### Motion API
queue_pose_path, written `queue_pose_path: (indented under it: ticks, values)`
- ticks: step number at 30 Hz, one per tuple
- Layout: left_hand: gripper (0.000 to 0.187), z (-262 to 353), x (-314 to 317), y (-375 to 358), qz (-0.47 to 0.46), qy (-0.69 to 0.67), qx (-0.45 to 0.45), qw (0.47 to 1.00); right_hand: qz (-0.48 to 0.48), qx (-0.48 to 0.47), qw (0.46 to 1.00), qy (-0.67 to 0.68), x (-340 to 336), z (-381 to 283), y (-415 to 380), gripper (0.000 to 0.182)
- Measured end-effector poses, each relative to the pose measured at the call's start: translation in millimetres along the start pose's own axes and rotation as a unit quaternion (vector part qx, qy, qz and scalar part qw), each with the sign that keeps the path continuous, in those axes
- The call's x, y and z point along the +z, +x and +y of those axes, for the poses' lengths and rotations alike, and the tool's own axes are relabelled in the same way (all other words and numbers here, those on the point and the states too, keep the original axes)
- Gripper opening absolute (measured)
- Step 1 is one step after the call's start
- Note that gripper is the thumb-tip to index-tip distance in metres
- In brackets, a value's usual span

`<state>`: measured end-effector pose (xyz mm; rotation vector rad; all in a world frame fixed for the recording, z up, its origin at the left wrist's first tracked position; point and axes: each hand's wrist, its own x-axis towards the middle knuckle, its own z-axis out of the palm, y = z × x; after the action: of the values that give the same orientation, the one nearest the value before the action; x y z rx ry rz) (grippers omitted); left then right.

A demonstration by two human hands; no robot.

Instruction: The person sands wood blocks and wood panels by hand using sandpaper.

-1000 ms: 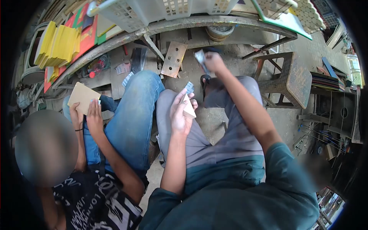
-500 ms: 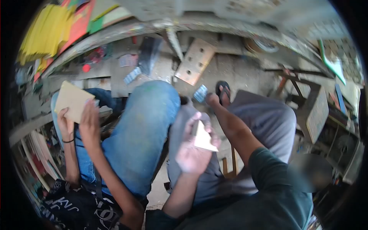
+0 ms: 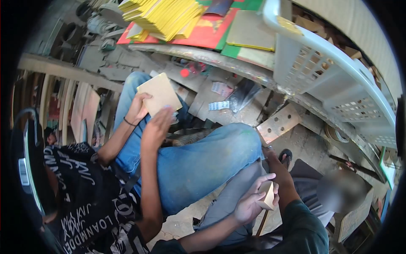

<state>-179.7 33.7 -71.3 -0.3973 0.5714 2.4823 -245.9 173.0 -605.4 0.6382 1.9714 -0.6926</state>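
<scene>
My left hand (image 3: 250, 205) is closed around a small pale wooden block (image 3: 265, 196), held above my grey-trousered leg. Farther down, my right forearm (image 3: 284, 175) reaches toward the floor beside a light board with dark holes (image 3: 279, 123). The co-worker's denim knee hides most of my right hand (image 3: 268, 152), and its fingers cannot be made out. To the left, the co-worker holds a square tan board (image 3: 159, 95) in one hand (image 3: 137, 106), with the other hand (image 3: 159, 126) against its lower edge.
Yellow-edged stacks (image 3: 165, 17) lie on a bench along the top. A grey plastic basket (image 3: 321, 63) with wooden pieces stands at the upper right. Below the bench are a dark plastic bag (image 3: 245, 96) and a blue-white packet (image 3: 219, 105). A wooden stool (image 3: 353, 216) is at the lower right.
The view has swung left, bringing more of the co-worker, bench and basket into sight. My left hand still holds the block, now turned differently. My right hand has become mostly hidden behind the knee.
</scene>
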Motion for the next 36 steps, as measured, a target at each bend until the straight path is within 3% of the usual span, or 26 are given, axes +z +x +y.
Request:
queue_pose_path:
  ticks: [2, 4, 6, 7, 9, 19, 22, 24, 27, 34, 36]
  values:
    - [0.063, 2, 0, 0, -0.01, -0.02, -0.001, 1.0, -0.015, -0.048, 0.998, -0.035, 32, 45, 87, 0.062]
    - [0.067, 4, 4, -1, -0.018, 0.005, -0.019, 1.0, -0.029, -0.09, 0.993, -0.065, 27, 43, 79, 0.06]
    - [0.066, 5, 8, -1, -0.005, 0.016, -0.015, 1.0, 0.082, -0.005, 0.992, -0.101, 10, 32, 41, 0.055]
    - [0.064, 5, 6, -1, -0.019, 0.008, -0.03, 0.999, 0.08, -0.008, 0.992, -0.1, -1, 22, 14, 0.055]
    - [0.06, 7, 7, -1, -0.024, -0.011, -0.053, 0.998, 0.151, 0.177, 0.972, -0.004, -26, -16, -51, 0.054]
    - [0.054, 5, 7, -3, -0.036, 0.025, -0.043, 0.998, 0.077, 0.107, 0.987, 0.095, -8, 8, -32, 0.059]
    - [0.051, 4, 7, -5, -0.031, 0.012, -0.051, 0.998, 0.093, 0.149, 0.974, 0.142, -2, 14, -25, 0.063]
    - [0.05, 4, 8, -4, -0.032, 0.008, -0.055, 0.998, 0.117, 0.148, 0.98, 0.062, 6, 13, -12, 0.065]
    - [0.049, 0, 7, -2, -0.038, 0.024, -0.056, 0.997, 0.176, 0.135, 0.973, 0.057, 18, 20, 2, 0.064]
    - [0.048, 1, 10, 0, -0.022, 0.038, -0.058, 0.997, 0.212, 0.064, 0.974, 0.043, 11, 26, -10, 0.057]
    - [0.049, 0, 12, 2, -0.014, 0.043, -0.058, 0.997, 0.345, 0.046, 0.924, 0.156, -2, 8, -46, 0.042]
